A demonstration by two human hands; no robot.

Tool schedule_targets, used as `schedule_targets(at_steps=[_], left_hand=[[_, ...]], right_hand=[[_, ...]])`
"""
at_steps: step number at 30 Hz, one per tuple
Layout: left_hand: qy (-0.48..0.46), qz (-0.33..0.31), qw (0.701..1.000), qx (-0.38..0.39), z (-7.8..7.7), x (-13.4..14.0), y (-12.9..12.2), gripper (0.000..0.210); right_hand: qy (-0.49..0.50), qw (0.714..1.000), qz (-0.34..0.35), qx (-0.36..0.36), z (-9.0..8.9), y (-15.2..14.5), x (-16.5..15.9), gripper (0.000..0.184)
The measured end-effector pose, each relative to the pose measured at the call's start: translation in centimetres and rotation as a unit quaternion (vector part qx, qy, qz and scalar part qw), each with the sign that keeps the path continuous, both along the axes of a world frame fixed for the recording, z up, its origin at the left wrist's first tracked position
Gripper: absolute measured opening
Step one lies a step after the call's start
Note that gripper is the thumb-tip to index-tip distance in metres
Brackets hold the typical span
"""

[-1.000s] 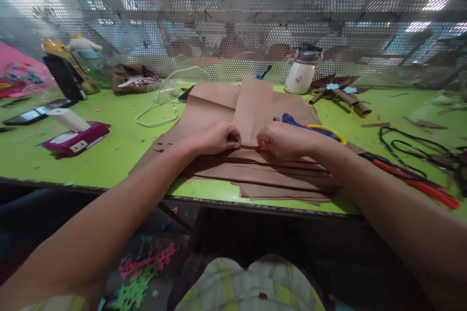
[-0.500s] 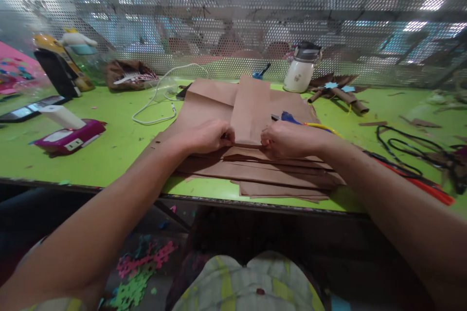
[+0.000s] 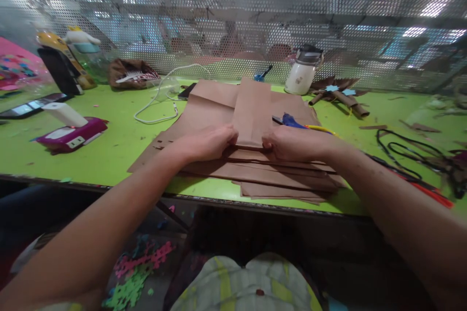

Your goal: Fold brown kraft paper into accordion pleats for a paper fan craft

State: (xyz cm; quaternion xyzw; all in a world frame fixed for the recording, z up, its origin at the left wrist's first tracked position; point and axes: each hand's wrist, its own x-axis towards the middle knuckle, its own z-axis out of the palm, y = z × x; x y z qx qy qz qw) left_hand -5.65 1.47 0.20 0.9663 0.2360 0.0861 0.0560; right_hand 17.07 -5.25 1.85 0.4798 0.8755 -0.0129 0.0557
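Observation:
A narrow folded strip of brown paper [image 3: 252, 109] lies lengthwise over a stack of brown paper sheets [image 3: 262, 175] on the table. My left hand [image 3: 213, 142] is closed, pinching the strip's near left corner. At the near right corner my right hand [image 3: 292, 142] is closed on the same strip, its fingers curled in. The fingertips of both hands are partly hidden. Just beyond my right hand, a tool with blue and yellow handles [image 3: 292, 121] rests on the paper.
On the green table [image 3: 120, 155] stand a purple power socket [image 3: 71, 137] at left and a white bottle [image 3: 301, 70] at the back. A white cable [image 3: 153, 120] curls behind the stack. At right lie a black cord [image 3: 401, 146] and rolled brown paper pieces [image 3: 345, 97].
Both hands keep their hold on the near corners of the paper strip, with the fingers shifting only slightly. The whole view has moved a little.

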Motion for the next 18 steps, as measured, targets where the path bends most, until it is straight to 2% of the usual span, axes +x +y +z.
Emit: schedule_targets(at_steps=[8, 14, 18], left_hand=[[0.039, -0.033, 0.994, 0.095, 1.4, 0.2, -2.1, 0.006], [0.021, -0.052, 0.983, 0.176, 0.6, 0.3, -2.5, 0.01], [0.011, -0.077, 0.981, 0.18, 0.1, -0.2, -2.5, 0.013]], right_hand=[[-0.04, 0.999, -0.018, 0.028, 0.7, -1.5, -1.2, 0.024], [-0.09, 0.991, 0.006, 0.103, 0.6, -3.8, -3.8, 0.03], [-0.132, 0.98, 0.005, 0.147, -0.2, -4.3, -4.9, 0.026]])
